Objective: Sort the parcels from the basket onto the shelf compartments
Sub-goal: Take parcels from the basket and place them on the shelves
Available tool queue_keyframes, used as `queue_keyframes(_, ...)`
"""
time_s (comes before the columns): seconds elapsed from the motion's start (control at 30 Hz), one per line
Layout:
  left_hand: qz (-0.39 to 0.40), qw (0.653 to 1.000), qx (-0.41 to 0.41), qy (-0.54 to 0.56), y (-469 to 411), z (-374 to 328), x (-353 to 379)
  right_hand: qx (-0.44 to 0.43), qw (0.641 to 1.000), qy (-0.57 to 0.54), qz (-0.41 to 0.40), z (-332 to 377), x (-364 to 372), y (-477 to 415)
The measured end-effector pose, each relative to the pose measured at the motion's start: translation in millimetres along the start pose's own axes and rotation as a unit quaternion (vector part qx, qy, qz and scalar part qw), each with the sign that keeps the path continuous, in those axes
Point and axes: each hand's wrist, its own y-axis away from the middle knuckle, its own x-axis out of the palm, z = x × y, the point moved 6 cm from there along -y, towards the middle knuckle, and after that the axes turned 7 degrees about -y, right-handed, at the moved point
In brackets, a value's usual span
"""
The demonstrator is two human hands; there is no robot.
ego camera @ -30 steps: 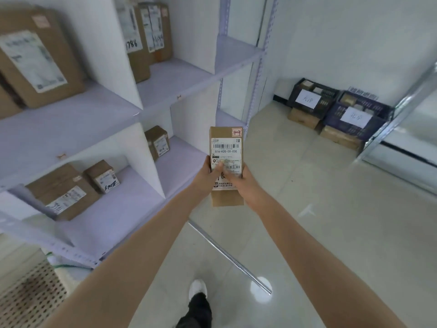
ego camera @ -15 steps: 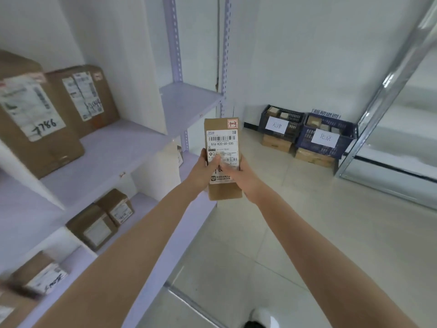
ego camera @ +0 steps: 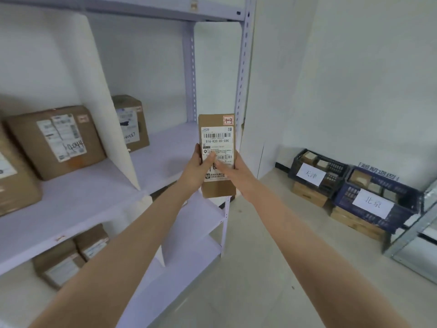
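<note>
Parcel (ego camera: 217,138) held upright in the air between us and the shelf's right end, its label facing us. Our left hand (ego camera: 197,169) and right hand (ego camera: 236,172) both grasp its lower half, thumbs pressed across the label, fingers wrapped behind.

We see it in front of the perforated front post (ego camera: 243,79) at the height of the middle board (ego camera: 78,204), whose surface is pale lilac. A white divider (ego camera: 111,110) stands on that board and splits it. To the left of the divider sits a large brown box (ego camera: 56,140). To the right, a smaller box (ego camera: 132,121) stands near the back against the divider, with bare board showing in front of it and out to the post. On the level below lie two more boxes (ego camera: 59,263), blurred.

Right of the post we have pale tiled floor (ego camera: 272,268) running to a white wall (ego camera: 354,79). Against that wall, well apart from the parcel, two dark crates (ego camera: 331,185) (ego camera: 402,218) with paper signs rest on cardboard. A grey metal rack (ego camera: 406,235) edges in at far right.
</note>
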Motion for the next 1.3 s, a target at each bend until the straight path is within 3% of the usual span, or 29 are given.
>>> queue_keyframes(0.57, -0.148, 0.987, -0.003, -0.055, -125, 48, -56, -0.048, 0.985, 0.018, 0.164, -35, 15, -186)
queue_keyframes(1.07, -0.275, 0.954, -0.054, -0.103, -142, 88, -56, -0.062, 0.951, -0.054, 0.296, -87, 29, -249)
queue_keyframes(1.3, -0.305, 0.942, -0.089, -0.105, -154, 92, -71, -0.081, 0.948, -0.072, 0.299, -89, 43, -272)
